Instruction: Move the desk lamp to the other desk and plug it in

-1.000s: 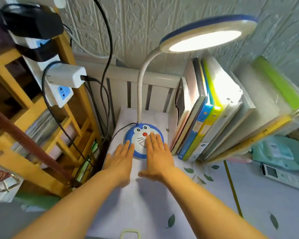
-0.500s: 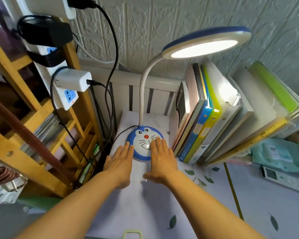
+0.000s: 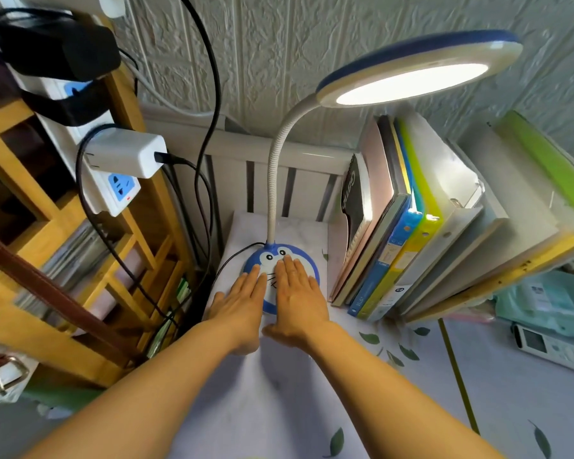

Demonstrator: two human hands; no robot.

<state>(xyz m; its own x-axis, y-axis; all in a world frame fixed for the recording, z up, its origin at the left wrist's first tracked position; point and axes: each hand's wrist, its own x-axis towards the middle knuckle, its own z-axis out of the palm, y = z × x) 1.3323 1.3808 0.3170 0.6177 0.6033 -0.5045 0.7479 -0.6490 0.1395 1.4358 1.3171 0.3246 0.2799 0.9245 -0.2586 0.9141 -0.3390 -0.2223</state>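
Far wall [image 3: 312, 54]: embossed grey-white panelling. Far centre: white slatted rail [image 3: 252, 150] below it. Left: yellow wooden shelving [image 3: 24, 332], holding stacked papers and carrying a white power strip [image 3: 113, 190]. Near and right: desk surface [image 3: 511, 392] under pale leaf-print cloth. Books [image 3: 411, 226] lean at right.

lamp base [image 3: 299, 260]: glossy blue and white plastic
lamp neck [image 3: 274, 180]: ribbed, flexible, pale
table [image 3: 312, 409]: smooth matt cover, leaf print
shelf [image 3: 90, 283]: varnished wood
wall [image 3: 312, 44]: rough embossed panels
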